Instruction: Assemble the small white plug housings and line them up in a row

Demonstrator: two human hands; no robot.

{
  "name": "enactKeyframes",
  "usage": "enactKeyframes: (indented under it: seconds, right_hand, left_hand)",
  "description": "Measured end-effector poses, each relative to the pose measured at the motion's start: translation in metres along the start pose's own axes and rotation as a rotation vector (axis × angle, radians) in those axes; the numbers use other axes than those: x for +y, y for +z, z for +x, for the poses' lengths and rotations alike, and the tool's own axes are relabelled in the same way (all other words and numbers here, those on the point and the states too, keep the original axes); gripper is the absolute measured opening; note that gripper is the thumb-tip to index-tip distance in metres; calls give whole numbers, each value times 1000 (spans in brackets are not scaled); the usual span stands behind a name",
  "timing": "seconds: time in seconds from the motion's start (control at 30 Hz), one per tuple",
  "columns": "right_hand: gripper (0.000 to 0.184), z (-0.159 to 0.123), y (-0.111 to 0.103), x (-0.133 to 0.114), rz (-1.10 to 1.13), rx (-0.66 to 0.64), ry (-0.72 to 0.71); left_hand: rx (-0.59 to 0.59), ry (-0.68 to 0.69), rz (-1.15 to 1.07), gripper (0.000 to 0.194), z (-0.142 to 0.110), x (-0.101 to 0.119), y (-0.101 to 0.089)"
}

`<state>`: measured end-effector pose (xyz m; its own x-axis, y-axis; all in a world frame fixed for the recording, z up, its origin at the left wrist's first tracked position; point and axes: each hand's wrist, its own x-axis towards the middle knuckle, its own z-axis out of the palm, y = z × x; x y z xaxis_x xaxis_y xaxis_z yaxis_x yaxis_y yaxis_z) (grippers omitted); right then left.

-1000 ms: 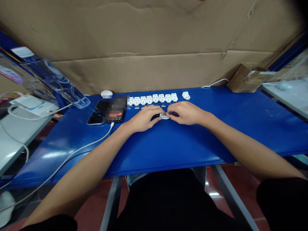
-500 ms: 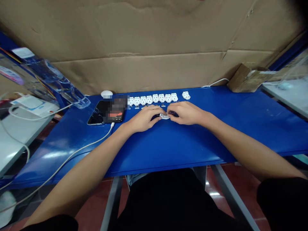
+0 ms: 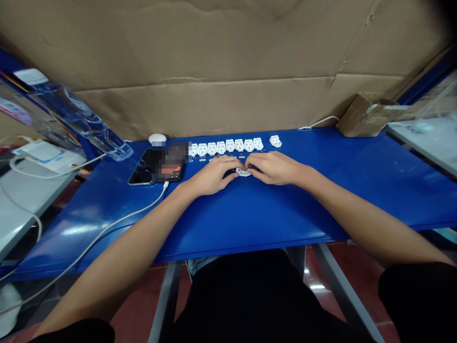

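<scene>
Both hands meet over the middle of the blue table [image 3: 257, 214]. My left hand [image 3: 212, 175] and my right hand [image 3: 273, 167] pinch a small white plug part [image 3: 243, 172] between their fingertips, low over the table top. The fingers of both hands are curled round it, and most of the part is hidden. Just behind the hands runs a row of several white plug pieces [image 3: 224, 146], with one more white plug piece [image 3: 275, 141] standing apart at the right end. Small metal bits lie between the row and my hands.
A phone [image 3: 157, 166] lies left of my hands, with a white cable [image 3: 107, 228] running off the front left edge. A white round object [image 3: 157, 139] sits behind it. Clear plastic packaging [image 3: 82, 126] is at the left, a cardboard box [image 3: 367, 116] at the right, cardboard sheets behind.
Both hands stay on the white part; my right hand has shifted slightly toward the left one. Nothing else has moved.
</scene>
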<state>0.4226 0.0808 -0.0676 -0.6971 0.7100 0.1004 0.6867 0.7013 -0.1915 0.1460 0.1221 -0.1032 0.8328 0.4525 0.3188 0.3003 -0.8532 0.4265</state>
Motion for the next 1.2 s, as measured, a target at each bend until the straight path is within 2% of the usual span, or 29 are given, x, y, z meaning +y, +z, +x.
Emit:
enactKeyframes:
  seconds: [0.1, 0.23, 0.37, 0.5, 0.63, 0.77, 0.9, 1.03, 1.1, 1.2]
  right_hand:
    - [30, -1, -7, 7, 29, 65, 31]
    - [27, -7, -21, 38, -56, 152, 170]
    - [23, -18, -28, 73, -167, 37, 321]
    - [21, -21, -26, 82, -185, -47, 320]
    - [19, -18, -24, 79, -187, -35, 321]
    - [18, -16, -25, 72, -162, 50, 309]
    - [23, -8, -20, 45, -41, 156, 187]
    - [26, 0, -11, 10, 95, 68, 12]
    - [28, 2, -7, 0, 69, 32, 6]
    - [29, 5, -3, -8, 3, -2, 78]
  left_hand:
    - [1, -6, -1, 31, 0, 1, -1]
    - [1, 15, -3, 33, 0, 2, -1]
    - [-5, 8, 0, 36, -1, 0, -1]
    - [-9, -2, -3, 37, -2, -2, 0]
    - [-13, -8, 20, 38, -2, -2, 1]
    - [-16, -5, 25, 36, -1, 0, 0]
    - [-14, -43, 19, 29, -1, 2, 0]
    - [0, -110, -2, 24, -2, 2, 0]
    - [1, -129, -13, 22, -2, 2, 0]
    - [4, -128, -20, 21, -3, 1, 0]
